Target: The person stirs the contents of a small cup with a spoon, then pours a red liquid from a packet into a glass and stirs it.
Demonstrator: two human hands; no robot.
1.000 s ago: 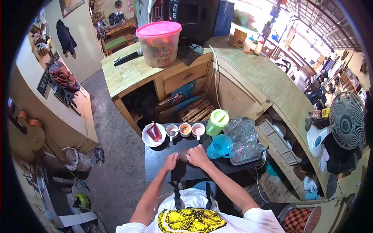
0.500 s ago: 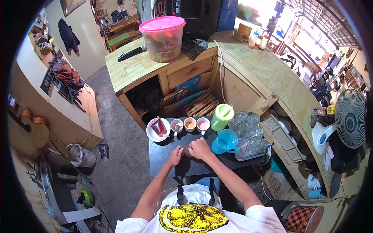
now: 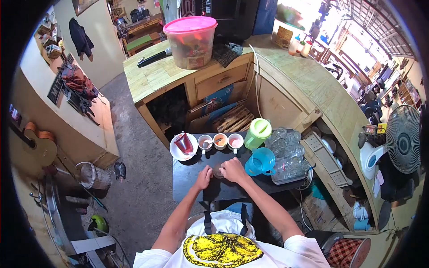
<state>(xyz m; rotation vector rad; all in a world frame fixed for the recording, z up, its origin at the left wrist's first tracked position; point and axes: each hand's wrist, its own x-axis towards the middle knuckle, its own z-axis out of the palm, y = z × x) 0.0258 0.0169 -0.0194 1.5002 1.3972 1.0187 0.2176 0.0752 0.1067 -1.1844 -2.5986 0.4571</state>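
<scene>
Over the front of the black table (image 3: 185,185), my two hands work close together at a small clear glass (image 3: 217,172), partly hidden between them. My left hand (image 3: 204,177) is closed at the glass's left side. Curled at its right side is my right hand (image 3: 233,170); whatever its fingers grip is hidden. Just beyond stand three white cups: one with a spoon (image 3: 205,143), one with orange contents (image 3: 220,141) and one with pink contents (image 3: 235,141). A white bowl (image 3: 174,155) at the left holds a bag of red liquid (image 3: 183,144).
Right of my hands are a blue pitcher (image 3: 259,162), a green lidded pitcher (image 3: 258,134) and a tray (image 3: 286,179) of clear glass jars or mugs. A wooden counter (image 3: 149,76) curves behind, bearing a pink-lidded tub (image 3: 190,44). A fan (image 3: 403,138) stands far right.
The view has shifted slightly. Both hands stay at the glass, the right one a little farther right with its fingers more curled. The cups and pitchers keep their places.
</scene>
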